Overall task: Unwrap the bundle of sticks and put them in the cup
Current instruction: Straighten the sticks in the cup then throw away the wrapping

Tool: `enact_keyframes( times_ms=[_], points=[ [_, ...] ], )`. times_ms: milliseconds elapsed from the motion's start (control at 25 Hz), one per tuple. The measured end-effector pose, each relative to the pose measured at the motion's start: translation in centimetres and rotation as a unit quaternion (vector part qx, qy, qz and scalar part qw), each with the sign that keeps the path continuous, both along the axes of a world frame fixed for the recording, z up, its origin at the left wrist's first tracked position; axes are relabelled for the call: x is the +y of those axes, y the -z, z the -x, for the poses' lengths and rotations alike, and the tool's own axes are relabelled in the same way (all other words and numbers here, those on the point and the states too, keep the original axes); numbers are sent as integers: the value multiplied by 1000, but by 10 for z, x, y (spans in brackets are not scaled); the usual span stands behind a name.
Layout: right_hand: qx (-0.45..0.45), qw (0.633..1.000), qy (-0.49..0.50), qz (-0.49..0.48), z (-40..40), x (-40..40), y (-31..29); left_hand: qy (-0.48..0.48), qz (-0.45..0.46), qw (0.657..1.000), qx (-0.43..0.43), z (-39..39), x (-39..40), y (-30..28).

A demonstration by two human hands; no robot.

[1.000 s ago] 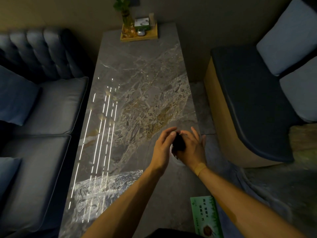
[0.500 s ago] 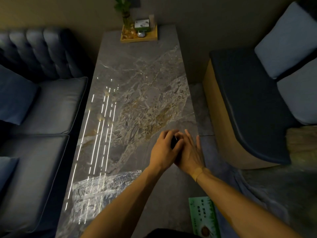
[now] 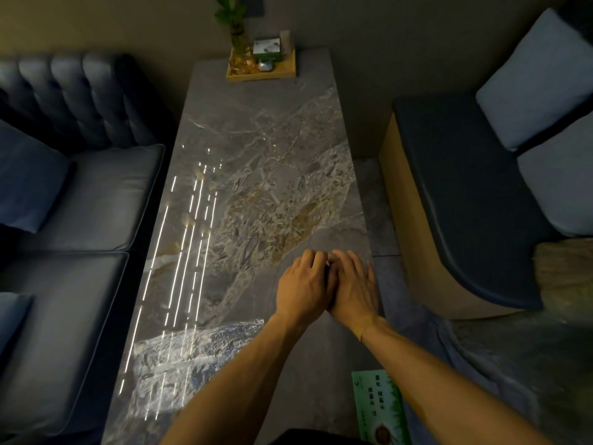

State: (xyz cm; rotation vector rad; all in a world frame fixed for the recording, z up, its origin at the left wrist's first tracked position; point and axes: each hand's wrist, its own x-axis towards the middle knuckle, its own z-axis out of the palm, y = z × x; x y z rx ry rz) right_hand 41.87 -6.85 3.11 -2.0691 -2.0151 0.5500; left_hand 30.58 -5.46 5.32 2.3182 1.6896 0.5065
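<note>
- My left hand [image 3: 303, 285] and my right hand [image 3: 354, 285] are pressed close together, side by side, near the right edge of the table [image 3: 256, 139], toward my end.
- The left hand's fingers are curled over something, but I cannot tell what they hold. The right hand's fingers look almost straight, and I cannot tell if it holds anything.
- I cannot see the sticks or the cup. I think both are hidden under my hands.
- So I cannot say if the sticks are unwrapped yet, or if any are in the cup. I guess the job is somewhere in the middle.
- A green packet [image 3: 382, 409] lies at the near right corner.
- A small tray [image 3: 284, 73] with a plant [image 3: 236, 30] sits at the far end.
</note>
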Motion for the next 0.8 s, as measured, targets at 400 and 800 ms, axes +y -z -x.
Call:
enact_keyframes(
  times_ms=[400,800],
  points=[
    [-5,1000,7,-17,1,0,-3,-1,43,997,-67,-1,6,1],
    [14,998,-17,50,-11,0,-3,-22,99,984,-146,23,7,0]
  ],
)
